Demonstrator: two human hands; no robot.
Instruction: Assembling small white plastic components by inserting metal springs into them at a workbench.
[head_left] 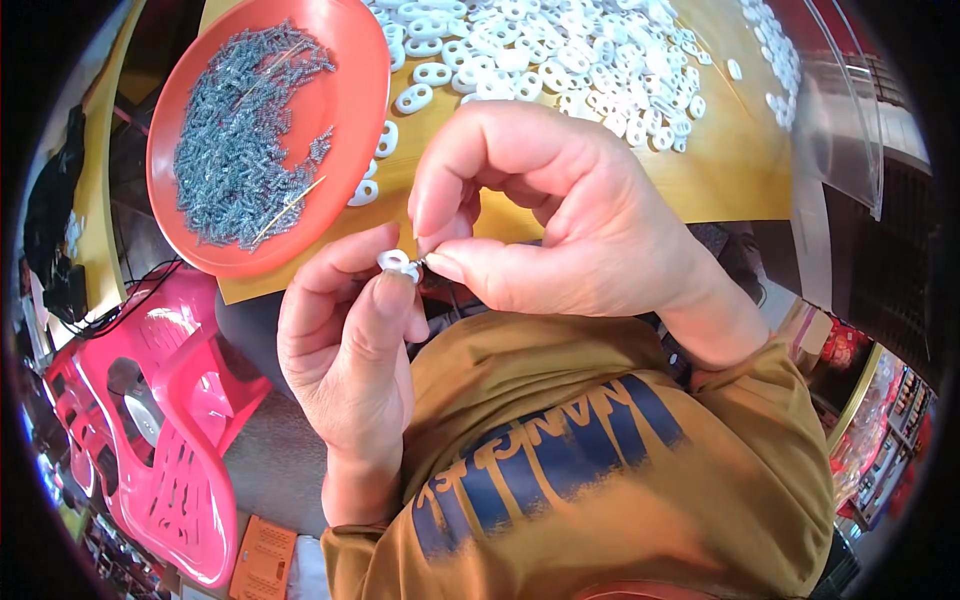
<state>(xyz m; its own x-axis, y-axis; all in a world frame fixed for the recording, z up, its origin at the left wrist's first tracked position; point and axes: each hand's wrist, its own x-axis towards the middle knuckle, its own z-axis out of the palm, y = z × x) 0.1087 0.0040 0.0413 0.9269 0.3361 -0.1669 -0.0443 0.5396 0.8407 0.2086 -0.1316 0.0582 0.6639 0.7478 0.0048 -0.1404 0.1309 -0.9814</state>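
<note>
Close together above the person's lap, both hands work on one small piece. The left hand [345, 340] pinches a small white plastic link [397, 262] between thumb and forefinger, its fingers curled narrow around it. The right hand [545, 215] comes in from above and to the right, its thumb and forefinger closed tight on a tiny metal spring [421, 258], whose tip touches the edge of the white link. The spring is mostly hidden by the fingers, so its full shape cannot be told.

Beyond the hands lies a yellow-brown board [730, 170]. On its left part sits a round orange plate [350, 95] that holds a heap of small grey springs [235, 135], with a few thin straw-coloured sticks among them. To the right of the plate a spread of white links [560, 55] covers the board, some just beside the plate's rim. A clear plastic bag [840, 110] lies at the board's right edge. Down at the left stands a pink plastic stool [170, 430].
</note>
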